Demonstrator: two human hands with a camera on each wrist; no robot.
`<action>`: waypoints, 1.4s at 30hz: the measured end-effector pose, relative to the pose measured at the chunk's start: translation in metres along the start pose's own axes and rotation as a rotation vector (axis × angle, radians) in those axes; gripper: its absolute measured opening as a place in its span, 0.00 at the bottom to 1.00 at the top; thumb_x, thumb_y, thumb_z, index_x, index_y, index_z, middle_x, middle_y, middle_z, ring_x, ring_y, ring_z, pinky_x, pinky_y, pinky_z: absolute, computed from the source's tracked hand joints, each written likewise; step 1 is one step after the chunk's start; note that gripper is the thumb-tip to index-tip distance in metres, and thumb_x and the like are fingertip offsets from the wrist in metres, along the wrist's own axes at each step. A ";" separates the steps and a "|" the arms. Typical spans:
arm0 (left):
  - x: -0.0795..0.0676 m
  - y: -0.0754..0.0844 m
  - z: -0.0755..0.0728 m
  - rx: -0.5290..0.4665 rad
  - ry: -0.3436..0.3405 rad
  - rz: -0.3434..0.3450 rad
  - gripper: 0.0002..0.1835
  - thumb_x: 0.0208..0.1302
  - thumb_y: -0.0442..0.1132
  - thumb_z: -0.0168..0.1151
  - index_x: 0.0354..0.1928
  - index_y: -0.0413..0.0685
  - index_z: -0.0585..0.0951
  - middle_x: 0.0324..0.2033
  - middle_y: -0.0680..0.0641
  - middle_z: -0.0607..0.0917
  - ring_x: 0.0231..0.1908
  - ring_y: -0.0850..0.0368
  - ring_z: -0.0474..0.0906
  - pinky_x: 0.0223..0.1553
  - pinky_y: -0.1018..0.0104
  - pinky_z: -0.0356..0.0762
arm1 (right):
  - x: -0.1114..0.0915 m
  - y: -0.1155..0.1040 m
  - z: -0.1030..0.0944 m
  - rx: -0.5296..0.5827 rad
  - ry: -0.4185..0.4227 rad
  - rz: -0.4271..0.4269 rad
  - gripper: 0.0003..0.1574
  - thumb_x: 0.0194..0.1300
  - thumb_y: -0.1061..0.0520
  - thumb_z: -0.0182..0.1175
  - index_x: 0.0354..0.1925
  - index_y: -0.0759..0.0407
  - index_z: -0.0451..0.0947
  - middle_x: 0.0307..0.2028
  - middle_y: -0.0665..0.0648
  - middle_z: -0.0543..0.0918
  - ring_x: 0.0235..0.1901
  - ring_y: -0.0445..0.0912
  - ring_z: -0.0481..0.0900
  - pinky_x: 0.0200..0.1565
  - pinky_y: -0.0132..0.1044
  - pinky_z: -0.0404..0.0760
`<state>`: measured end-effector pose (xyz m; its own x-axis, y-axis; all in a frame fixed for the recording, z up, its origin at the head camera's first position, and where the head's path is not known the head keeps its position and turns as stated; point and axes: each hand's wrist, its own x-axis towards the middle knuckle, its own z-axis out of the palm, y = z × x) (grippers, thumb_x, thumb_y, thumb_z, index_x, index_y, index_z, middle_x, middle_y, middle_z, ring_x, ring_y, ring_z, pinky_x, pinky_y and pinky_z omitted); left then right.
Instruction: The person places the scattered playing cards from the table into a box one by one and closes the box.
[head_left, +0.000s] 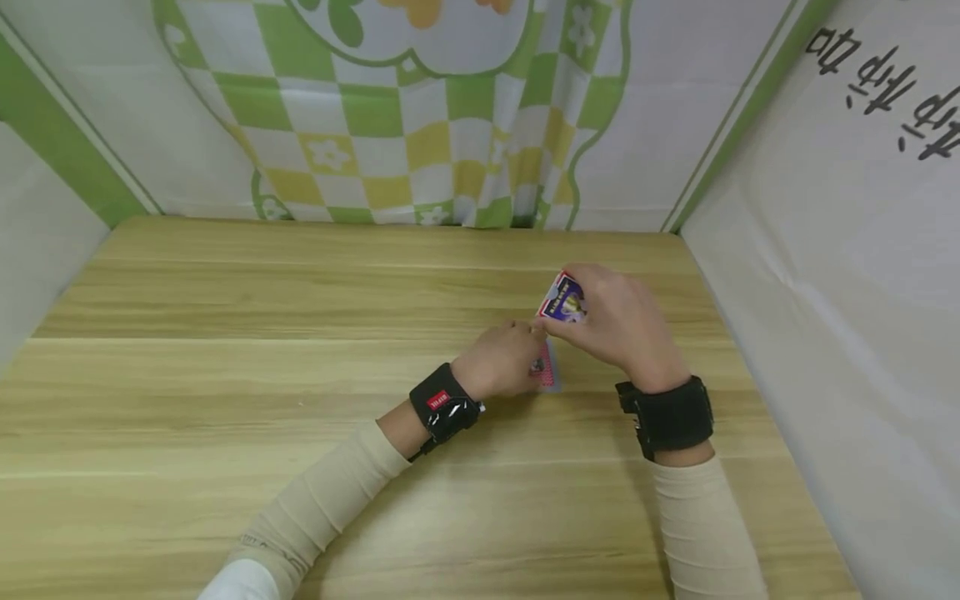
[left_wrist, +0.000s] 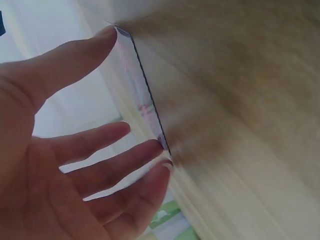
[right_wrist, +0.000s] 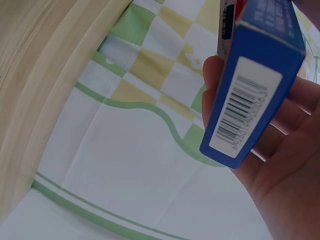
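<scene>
My right hand (head_left: 618, 321) grips a small playing card box (head_left: 562, 298) between thumb and fingers, tilted above the table. Its front shows a gold trophy shape on dark blue, with a red and white edge. In the right wrist view the blue narrow side of the box (right_wrist: 244, 107) carries a white barcode label. My left hand (head_left: 498, 362) is just left of and below the box. It pinches playing cards (head_left: 544, 371) with a red patterned back. In the left wrist view, thumb and fingertips hold the thin cards (left_wrist: 135, 75) by opposite ends, seen nearly edge-on.
Both hands work over the right part of a wooden table (head_left: 225, 375). A green, yellow and white checked cloth (head_left: 390, 133) hangs along its back edge. White panels stand on both sides, the right one (head_left: 847, 292) close to the right arm.
</scene>
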<state>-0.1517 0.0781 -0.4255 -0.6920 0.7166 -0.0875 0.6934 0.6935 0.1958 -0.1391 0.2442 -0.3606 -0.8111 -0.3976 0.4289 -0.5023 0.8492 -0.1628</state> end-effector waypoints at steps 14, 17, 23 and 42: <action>0.001 -0.010 0.000 -0.223 -0.075 -0.131 0.28 0.31 0.52 0.80 0.34 0.47 0.78 0.28 0.52 0.77 0.31 0.56 0.70 0.34 0.62 0.72 | 0.001 -0.003 0.003 0.004 0.016 -0.045 0.42 0.41 0.33 0.71 0.44 0.62 0.76 0.28 0.53 0.79 0.20 0.42 0.70 0.19 0.39 0.72; -0.002 -0.017 -0.005 -0.255 -0.112 -0.108 0.19 0.39 0.46 0.76 0.30 0.47 0.77 0.27 0.51 0.78 0.28 0.56 0.72 0.30 0.64 0.73 | 0.000 -0.004 0.004 0.012 0.013 -0.042 0.41 0.41 0.33 0.71 0.43 0.61 0.76 0.27 0.52 0.78 0.19 0.41 0.70 0.18 0.38 0.71; -0.019 -0.053 -0.043 -0.418 -0.035 -0.121 0.12 0.54 0.33 0.64 0.40 0.43 0.74 0.30 0.47 0.80 0.26 0.55 0.76 0.25 0.64 0.76 | -0.001 -0.006 0.005 0.008 0.001 -0.036 0.40 0.42 0.34 0.70 0.44 0.60 0.76 0.27 0.52 0.79 0.21 0.41 0.71 0.19 0.38 0.73; -0.048 -0.069 -0.097 -0.896 0.108 0.025 0.13 0.60 0.37 0.65 0.42 0.47 0.71 0.30 0.45 0.83 0.26 0.53 0.81 0.27 0.61 0.79 | 0.005 -0.026 0.001 0.183 -0.021 -0.175 0.37 0.44 0.40 0.73 0.45 0.63 0.76 0.28 0.53 0.80 0.21 0.40 0.72 0.20 0.35 0.74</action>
<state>-0.1861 -0.0116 -0.3398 -0.7249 0.6888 0.0102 0.3234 0.3272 0.8879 -0.1304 0.2193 -0.3544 -0.7120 -0.5420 0.4464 -0.6800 0.6906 -0.2462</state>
